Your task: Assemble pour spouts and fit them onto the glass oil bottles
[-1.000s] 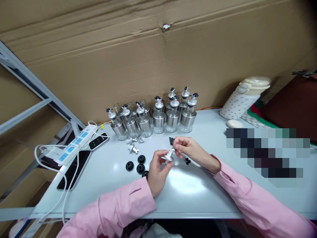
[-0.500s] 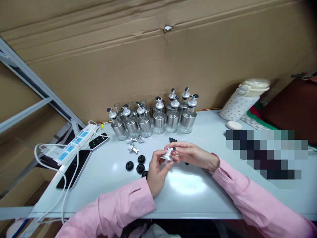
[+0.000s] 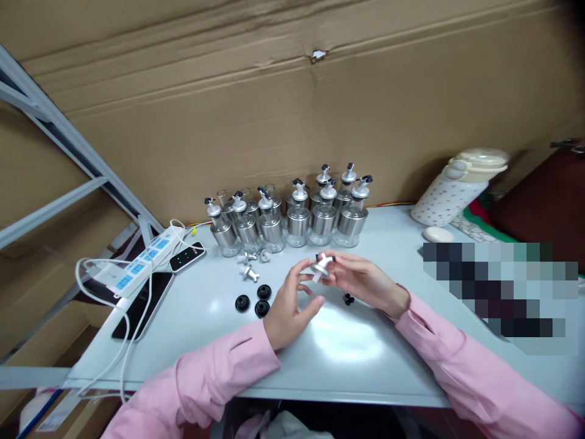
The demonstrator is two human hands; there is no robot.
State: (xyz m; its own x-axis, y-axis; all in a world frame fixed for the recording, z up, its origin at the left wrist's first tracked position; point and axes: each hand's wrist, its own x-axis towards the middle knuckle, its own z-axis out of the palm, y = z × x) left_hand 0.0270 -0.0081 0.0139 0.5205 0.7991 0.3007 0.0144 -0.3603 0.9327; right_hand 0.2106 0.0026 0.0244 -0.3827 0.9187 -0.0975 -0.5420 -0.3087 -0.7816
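Over the middle of the pale table [image 3: 347, 347], my right hand [image 3: 365, 281] pinches a small silver pourer cap [image 3: 321, 266] with a white stem. My left hand [image 3: 289, 306] sits just left of it, fingers curled and thumb out, fingertips close to the cap; whether it still grips the cap is unclear. Several small black rubber rings [image 3: 256, 300] lie on the table left of my left hand. One tiny black piece [image 3: 348, 299] rests below my right hand. Two loose silver pourer caps [image 3: 249, 266] lie nearer the bottles.
Several glass-and-steel dispenser bottles [image 3: 297, 213] stand in a cluster at the back against a cardboard wall. A white power strip [image 3: 146, 262], a small black device and a dark tablet [image 3: 144, 302] lie at the left. A spotted thermos jug [image 3: 454, 186] stands at the right.
The cap has been lifted and carried slightly right and up, held by my right hand. My left hand's fingers have loosened around it. The view shifted a little.
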